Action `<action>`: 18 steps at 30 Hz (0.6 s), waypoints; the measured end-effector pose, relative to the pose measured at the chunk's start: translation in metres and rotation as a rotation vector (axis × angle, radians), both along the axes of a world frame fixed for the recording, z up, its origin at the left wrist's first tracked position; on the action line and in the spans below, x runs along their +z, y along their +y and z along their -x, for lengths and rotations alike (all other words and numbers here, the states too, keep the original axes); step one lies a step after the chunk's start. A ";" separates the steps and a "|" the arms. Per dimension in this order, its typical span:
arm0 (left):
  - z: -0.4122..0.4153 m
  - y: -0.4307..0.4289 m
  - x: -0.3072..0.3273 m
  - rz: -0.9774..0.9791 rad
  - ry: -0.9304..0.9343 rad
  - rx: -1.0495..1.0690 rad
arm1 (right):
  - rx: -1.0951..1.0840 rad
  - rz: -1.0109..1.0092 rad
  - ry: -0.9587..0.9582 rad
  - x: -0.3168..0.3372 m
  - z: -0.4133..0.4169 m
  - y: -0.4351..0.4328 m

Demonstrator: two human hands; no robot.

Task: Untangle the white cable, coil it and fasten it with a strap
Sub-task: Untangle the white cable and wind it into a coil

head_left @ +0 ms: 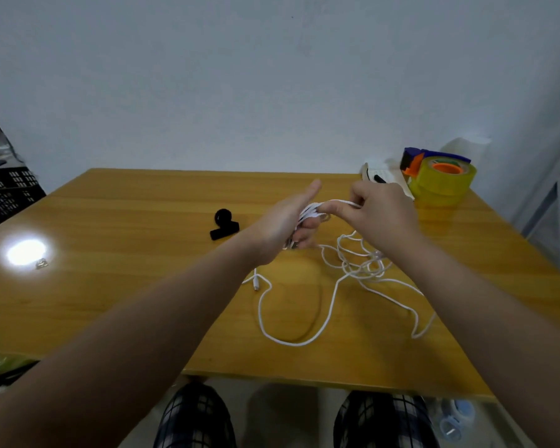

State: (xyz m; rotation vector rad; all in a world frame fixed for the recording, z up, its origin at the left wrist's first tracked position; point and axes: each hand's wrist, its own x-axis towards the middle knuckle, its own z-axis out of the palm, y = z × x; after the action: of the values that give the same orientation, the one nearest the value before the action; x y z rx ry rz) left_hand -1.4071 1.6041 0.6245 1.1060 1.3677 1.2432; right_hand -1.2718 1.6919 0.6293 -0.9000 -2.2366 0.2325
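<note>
White thin cable [346, 275] partly coiled; black fabric strap [224, 225] untouched.
Left hand [282, 227] fingers curl round the turns; right hand [382, 215] fingers pinch the strand; a loose tangle lies on the wooden desk [126, 286].

Plain workroom or storeroom: wooden table [126, 221] against a bare white wall [240, 92], tape dispenser [440, 176] at far right, black crates [10, 195] far left.

No text, label, brand or number can be read anywhere; the tape rolls [443, 182] show no legible print.
</note>
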 end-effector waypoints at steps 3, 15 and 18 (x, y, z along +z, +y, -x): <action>-0.004 -0.004 0.001 -0.029 0.037 0.016 | 0.240 0.223 0.111 -0.002 -0.002 0.005; 0.004 0.000 -0.004 -0.052 -0.098 0.158 | 0.515 0.531 0.050 -0.013 0.002 -0.009; 0.012 -0.003 -0.005 -0.109 0.115 0.193 | 0.492 0.544 0.052 -0.013 0.000 -0.009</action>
State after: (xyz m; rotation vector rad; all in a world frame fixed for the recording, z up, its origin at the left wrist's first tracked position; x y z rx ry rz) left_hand -1.4193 1.6011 0.6190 1.1571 1.5375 1.4260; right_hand -1.2723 1.6824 0.6164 -0.5708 -2.3510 1.1165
